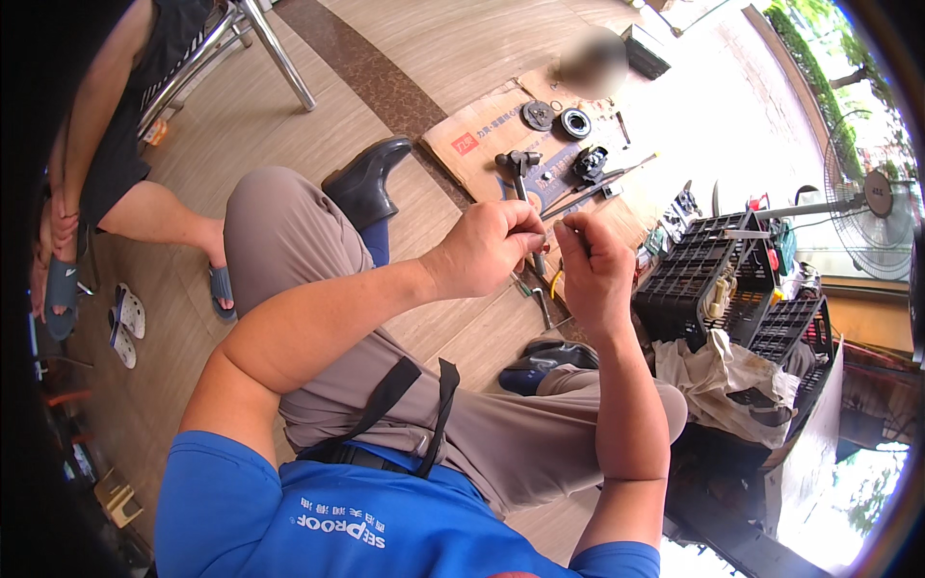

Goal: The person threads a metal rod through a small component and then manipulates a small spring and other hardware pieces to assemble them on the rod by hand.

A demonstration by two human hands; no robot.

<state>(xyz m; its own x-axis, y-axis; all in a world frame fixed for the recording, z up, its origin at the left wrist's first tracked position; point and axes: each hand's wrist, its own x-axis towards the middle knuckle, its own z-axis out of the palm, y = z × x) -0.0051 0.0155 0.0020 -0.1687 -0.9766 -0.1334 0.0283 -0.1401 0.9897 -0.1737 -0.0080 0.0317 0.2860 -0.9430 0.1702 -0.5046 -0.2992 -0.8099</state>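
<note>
My left hand (pixel 484 250) is raised in front of me, its thumb and fingers pinched together. Close beside it, my right hand (pixel 597 275) is also curled, thumb against the fingers. Whatever lies between the fingertips is too small to make out. Past my left hand is a hammer (pixel 520 166) with a dark head; my fingers cover part of its handle, and I cannot tell whether they touch it. A flattened cardboard sheet (pixel 462 120) on the floor bears a dark disc (pixel 538 116), a ring-shaped part (pixel 575 123) and a black mechanical part (pixel 590 164).
Black plastic crates (pixel 699 279) with tools and a crumpled cloth (pixel 723 376) stand at the right. Beyond them is a fan (pixel 875 196). My boots (pixel 371 181) rest on the tiled floor. Another person's leg (pixel 164 217), a metal chair (pixel 275 53) and white clogs (pixel 125 323) are at the left.
</note>
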